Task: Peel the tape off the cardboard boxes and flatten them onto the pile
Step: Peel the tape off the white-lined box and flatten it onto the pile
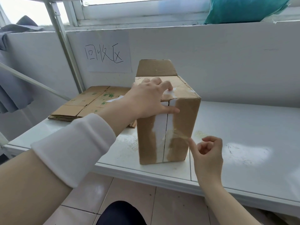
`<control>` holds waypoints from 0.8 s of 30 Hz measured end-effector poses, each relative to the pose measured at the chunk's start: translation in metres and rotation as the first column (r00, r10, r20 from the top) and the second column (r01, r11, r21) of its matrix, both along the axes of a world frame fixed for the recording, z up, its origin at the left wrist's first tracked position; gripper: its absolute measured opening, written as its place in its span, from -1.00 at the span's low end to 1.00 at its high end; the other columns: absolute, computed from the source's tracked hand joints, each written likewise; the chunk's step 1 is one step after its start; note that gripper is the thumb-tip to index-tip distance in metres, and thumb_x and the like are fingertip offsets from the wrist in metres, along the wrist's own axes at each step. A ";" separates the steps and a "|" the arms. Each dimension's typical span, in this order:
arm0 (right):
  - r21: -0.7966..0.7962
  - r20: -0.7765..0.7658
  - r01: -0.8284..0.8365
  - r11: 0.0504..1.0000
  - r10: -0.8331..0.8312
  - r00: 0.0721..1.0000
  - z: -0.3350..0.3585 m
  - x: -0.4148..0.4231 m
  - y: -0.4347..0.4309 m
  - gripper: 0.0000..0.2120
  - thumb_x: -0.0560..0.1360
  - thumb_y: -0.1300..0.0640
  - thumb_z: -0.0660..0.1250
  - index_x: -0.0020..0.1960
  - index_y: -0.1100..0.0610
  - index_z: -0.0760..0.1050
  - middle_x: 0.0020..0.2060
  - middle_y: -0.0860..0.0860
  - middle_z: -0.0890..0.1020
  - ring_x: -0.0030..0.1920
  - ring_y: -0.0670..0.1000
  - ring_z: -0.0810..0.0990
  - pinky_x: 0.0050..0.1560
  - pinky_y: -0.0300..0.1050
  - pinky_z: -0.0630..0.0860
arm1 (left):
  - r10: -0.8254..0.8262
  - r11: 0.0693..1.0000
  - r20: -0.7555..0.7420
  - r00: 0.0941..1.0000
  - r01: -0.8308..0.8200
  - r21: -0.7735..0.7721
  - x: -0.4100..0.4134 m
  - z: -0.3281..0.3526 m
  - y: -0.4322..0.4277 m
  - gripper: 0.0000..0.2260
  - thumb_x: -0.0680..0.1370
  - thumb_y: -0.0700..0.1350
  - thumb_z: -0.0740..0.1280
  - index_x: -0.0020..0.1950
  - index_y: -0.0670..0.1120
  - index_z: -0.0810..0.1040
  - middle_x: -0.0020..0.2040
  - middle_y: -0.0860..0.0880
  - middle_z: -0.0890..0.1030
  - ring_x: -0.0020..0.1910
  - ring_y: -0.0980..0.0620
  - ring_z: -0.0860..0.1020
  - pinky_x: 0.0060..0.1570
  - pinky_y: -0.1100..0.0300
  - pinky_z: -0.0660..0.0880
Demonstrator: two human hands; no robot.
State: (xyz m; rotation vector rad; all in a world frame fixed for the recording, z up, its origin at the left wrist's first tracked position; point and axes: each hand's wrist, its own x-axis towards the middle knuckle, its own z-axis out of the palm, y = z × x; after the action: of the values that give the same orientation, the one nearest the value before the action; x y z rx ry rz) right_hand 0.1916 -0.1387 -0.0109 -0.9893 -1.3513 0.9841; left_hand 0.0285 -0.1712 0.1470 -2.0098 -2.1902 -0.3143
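Evidently only the head view was available. A white surface [243,135] ran along a white wall beneath a window, its top scuffed and marked with glue residue near the front. Pale floor tiles [129,200] showed below its front edge. On the wall hung a paper sign [108,54] with handwritten characters. A teal bag [243,8] lay on the window ledge at upper right. A white metal rack post [65,46] rose at left, with a grey garment [13,95] hanging beside it.

The cardboard box [183,114] stood upright near the front of the surface, one rear flap raised. White torn patches ran down its front seam. The left hand [149,99], in a white sleeve [73,148], gripped the box's top front edge: fingers bent over the top, thumb laid across the front face. The right hand [207,153] was low at the box's right front corner, off the cardboard. One digit was extended and touched the end of a clear tape strip [180,135] lifted from the front face; the other fingers were curled in. Whether it pinched the strip could not be told.

The pile of flattened cardboard [90,103] lay on the surface behind and left of the box, against the wall.
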 end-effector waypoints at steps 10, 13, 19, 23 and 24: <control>0.175 0.038 0.117 0.978 -0.126 0.991 0.002 -0.051 -0.028 -0.50 0.18 0.10 0.59 -0.02 0.02 0.39 -0.01 -0.13 0.26 0.03 -0.01 0.39 0.08 -0.35 0.38 | 0.001 0.999 -0.005 1.000 -0.001 0.034 0.000 -0.002 0.003 -0.40 0.35 0.37 0.26 0.31 0.11 0.35 0.28 0.03 0.39 0.34 -0.06 0.29 0.31 -0.07 0.29; 0.202 0.046 0.194 0.960 -0.207 0.977 0.004 -0.067 -0.027 -0.47 0.20 0.07 0.58 0.01 0.11 0.34 0.01 -0.07 0.28 0.01 0.06 0.42 0.01 -0.14 0.45 | 0.008 0.999 -0.009 1.000 -0.007 0.039 -0.001 -0.002 0.004 -0.40 0.36 0.37 0.26 0.30 0.11 0.36 0.28 0.03 0.39 0.33 -0.07 0.29 0.30 -0.10 0.28; 0.199 -0.072 0.162 0.966 -0.150 0.986 0.000 -0.070 -0.040 -0.60 0.45 0.31 0.31 -0.14 -0.14 0.21 -0.19 0.05 0.47 -0.22 0.00 0.47 -0.18 -0.42 0.38 | 0.009 0.999 -0.026 1.000 -0.008 0.049 0.000 -0.004 0.005 -0.40 0.36 0.38 0.24 0.31 0.11 0.35 0.29 0.03 0.39 0.33 -0.08 0.30 0.31 -0.12 0.27; -0.055 -0.227 0.027 0.998 -0.039 0.973 0.000 -0.057 -0.046 -0.64 0.45 0.35 0.27 -0.11 -0.11 0.28 -0.21 -0.05 0.50 -0.29 -0.19 0.48 -0.22 -0.41 0.44 | 0.013 0.998 -0.009 1.000 -0.012 0.062 -0.005 -0.002 0.005 -0.40 0.36 0.37 0.26 0.30 0.11 0.36 0.29 0.02 0.41 0.29 -0.06 0.36 0.28 -0.05 0.32; -0.110 -0.208 0.028 0.994 -0.050 0.977 -0.004 -0.051 -0.046 -0.65 0.45 0.35 0.26 -0.11 -0.11 0.32 -0.20 -0.06 0.50 -0.29 -0.20 0.48 -0.23 -0.42 0.44 | 0.020 0.998 0.000 1.000 -0.020 0.059 -0.009 -0.001 0.006 -0.40 0.36 0.37 0.26 0.30 0.11 0.36 0.29 0.02 0.41 0.28 -0.06 0.39 0.26 -0.02 0.33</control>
State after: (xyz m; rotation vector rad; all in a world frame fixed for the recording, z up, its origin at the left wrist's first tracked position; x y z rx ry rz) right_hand 0.1403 -0.1850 -0.0149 -0.9577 -1.1096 1.1079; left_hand 0.0198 -0.1656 0.1463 -1.9559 -2.1733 -0.3714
